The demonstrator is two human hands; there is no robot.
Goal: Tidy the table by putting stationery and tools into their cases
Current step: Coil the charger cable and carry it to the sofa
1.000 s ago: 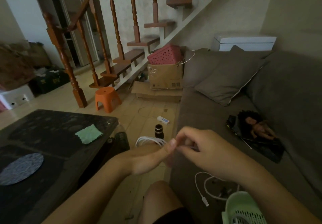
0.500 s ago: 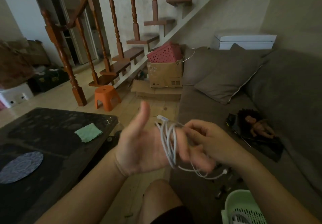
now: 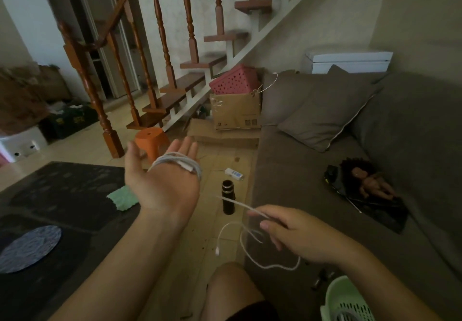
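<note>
Presently coiled round the straight fingers [image 3: 185,148] of the open, palm-up left hand [image 3: 160,188]: cable [image 3: 175,160]. Pinched by right hand [image 3: 297,235]: loose tail; hangs looped over floor [image 3: 195,245], between table [image 3: 62,188] and sofa [image 3: 300,170].

No legible text or labels.

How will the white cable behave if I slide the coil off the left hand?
Probably floppy: the white cable hugs the fingers of the left hand, and its tail sags in loops below the right hand. Likely light, since a pinch holds it. The coil may spring loose unless gripped.
</note>
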